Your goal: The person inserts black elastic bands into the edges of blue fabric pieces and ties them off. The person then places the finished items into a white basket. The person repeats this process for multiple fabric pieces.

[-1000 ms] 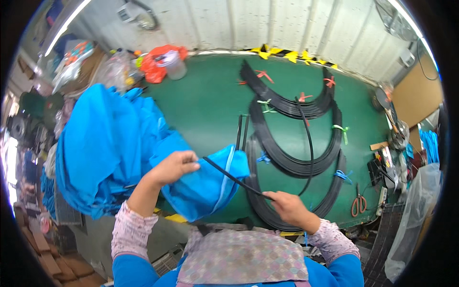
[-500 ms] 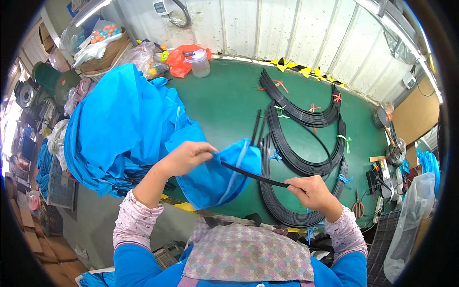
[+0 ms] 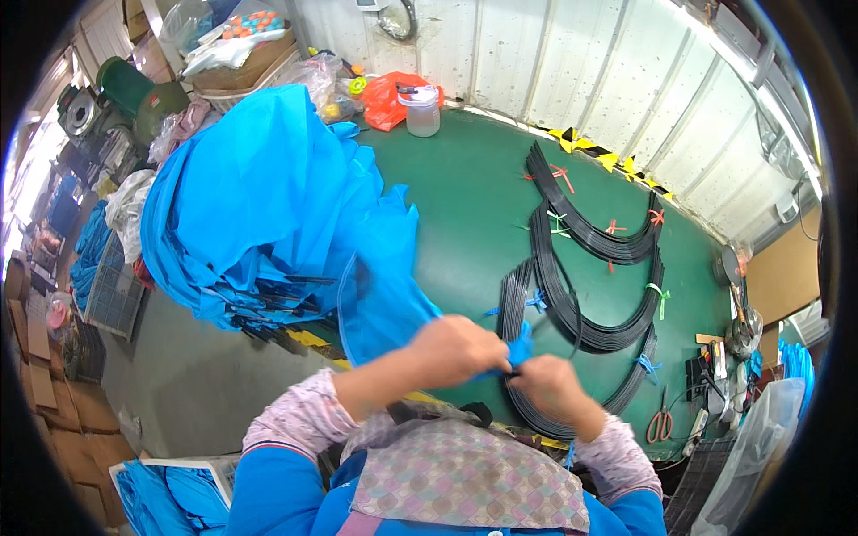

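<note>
Where the two hands met, the fingertips were hidden behind the knuckles, so whatever thin part they pinched could not be made out. The left hand (image 3: 456, 351) was closed on a fold of the blue fabric piece (image 3: 384, 295), and the right hand (image 3: 550, 386) was closed just beside it, touching it, with a small blue tuft showing between them. Both hands hung over the near edge of the green table (image 3: 465, 196). The fabric rose from the hands toward the big blue fabric heap (image 3: 259, 196) at the table's left end. Bundled black curved strips (image 3: 581, 286) lay on the table beyond the right hand. Orange-handled scissors (image 3: 660, 427) lay at the table's right end.
</note>
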Demonstrator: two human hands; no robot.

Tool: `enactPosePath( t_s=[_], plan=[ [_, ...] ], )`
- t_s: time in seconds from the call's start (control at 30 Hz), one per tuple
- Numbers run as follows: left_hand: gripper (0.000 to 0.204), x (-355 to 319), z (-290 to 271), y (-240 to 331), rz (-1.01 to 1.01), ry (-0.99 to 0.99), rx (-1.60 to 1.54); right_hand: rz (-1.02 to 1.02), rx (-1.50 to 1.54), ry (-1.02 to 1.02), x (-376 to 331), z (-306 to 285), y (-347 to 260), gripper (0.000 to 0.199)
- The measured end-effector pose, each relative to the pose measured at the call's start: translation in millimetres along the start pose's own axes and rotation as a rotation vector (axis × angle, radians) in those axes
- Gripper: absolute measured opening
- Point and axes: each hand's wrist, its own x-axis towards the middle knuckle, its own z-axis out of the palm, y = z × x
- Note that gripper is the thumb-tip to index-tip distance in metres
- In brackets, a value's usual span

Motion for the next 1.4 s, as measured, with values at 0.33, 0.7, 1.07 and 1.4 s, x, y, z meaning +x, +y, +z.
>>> enactPosePath(
  t_s=[0.33, 0.7, 1.07, 1.4],
  plan=[
    [0.016, -22.9, 19.7, 50.9, 0.014, 0.258, -0.055, -0.168, -0.183, 0.079, -4.8, 1.9, -14.1, 0.027],
    [0.028, -118.1, 56.4, -17.7, -1.005, 0.407, -0.285, 0.027, -0.261, 0.107, -25.2, 61.2, -30.8, 0.031],
    [0.036, -113.0, -7.7, -4.9, -1.012, 1.062, -0.390, 0.002, 0.120, -0.042, -85.6, 36.3, -6.3, 0.019],
    [0.027, -227.7, 162.1, -32.2, -1.253, 0.775, 0.261, -0.025, -0.617, -0.224, -37.3, 107.9, 17.8, 0.023]
  ],
)
